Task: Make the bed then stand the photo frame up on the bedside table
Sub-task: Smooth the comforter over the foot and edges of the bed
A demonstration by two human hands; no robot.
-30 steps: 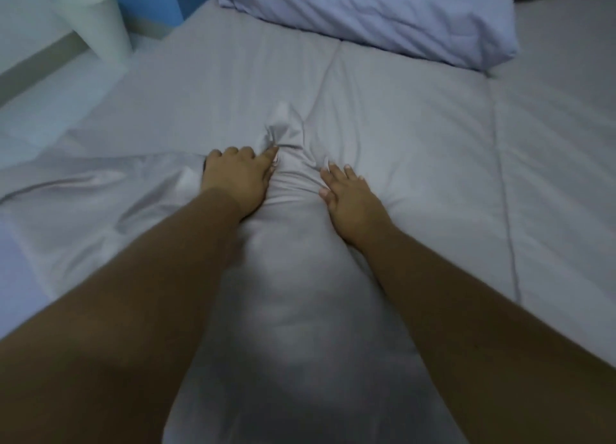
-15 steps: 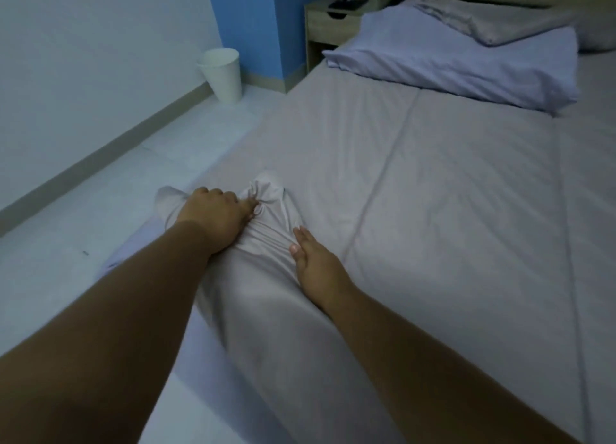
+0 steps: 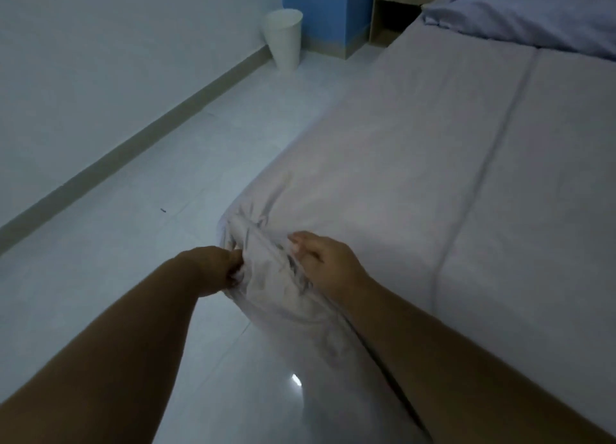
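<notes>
Left hand [image 3: 216, 267]: fingers [image 3: 235, 265] clenched on the bunched sheet [image 3: 266, 280] at the near corner of the bed [image 3: 400, 150]. Right hand [image 3: 328, 263]: fingers curled, pinching the same folds from the mattress side. The corner lies between both hands, the left on the outer side; slack hangs downward. Bedside table [image 3: 375, 17] is far ahead at the bed's head; photo frame not in view.

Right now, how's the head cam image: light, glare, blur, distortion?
Head view: dim, blue-tinted light with no hard shadows; one small glare spot on the floor tiles; the bunched sheet corner looks slightly soft; the wide-angle lens makes the waste bin lean.
</notes>
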